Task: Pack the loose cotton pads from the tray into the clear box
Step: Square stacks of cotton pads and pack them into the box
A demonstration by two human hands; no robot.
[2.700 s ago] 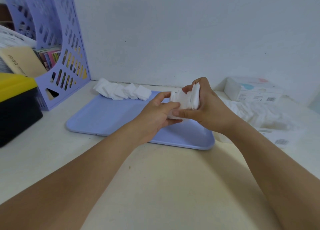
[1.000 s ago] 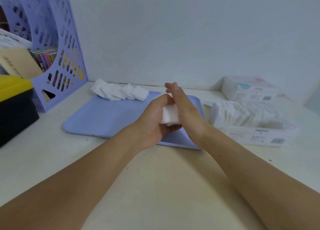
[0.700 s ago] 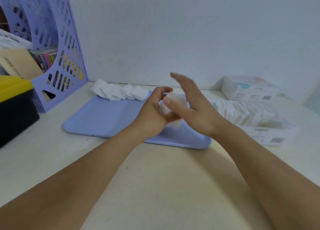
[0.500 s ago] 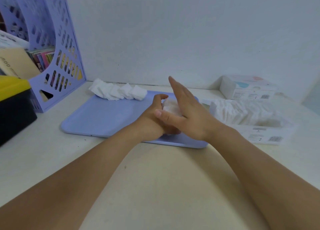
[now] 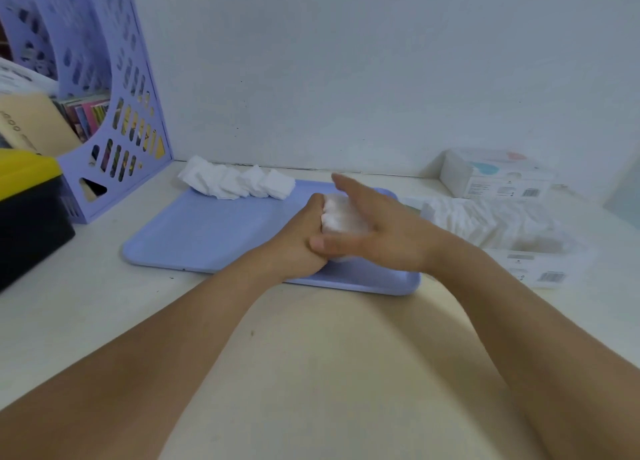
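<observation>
A stack of pads (image 5: 341,215) is gripped in the curled left hand (image 5: 300,243) above the tray (image 5: 214,232), near its right end. The right hand (image 5: 377,232) is pressed flat against it, fingers straight. Its long axis cannot be told.

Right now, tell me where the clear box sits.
In the head view, the clear box sits on the table right of the blue tray, in front of a white carton, with cotton pads inside.

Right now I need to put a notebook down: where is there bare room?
Bare: the tray's left half, between the loose cotton pads and its near rim; the table in front of it. Crowded: the right, with both hands squaring a pad stack beside the clear box.
</observation>
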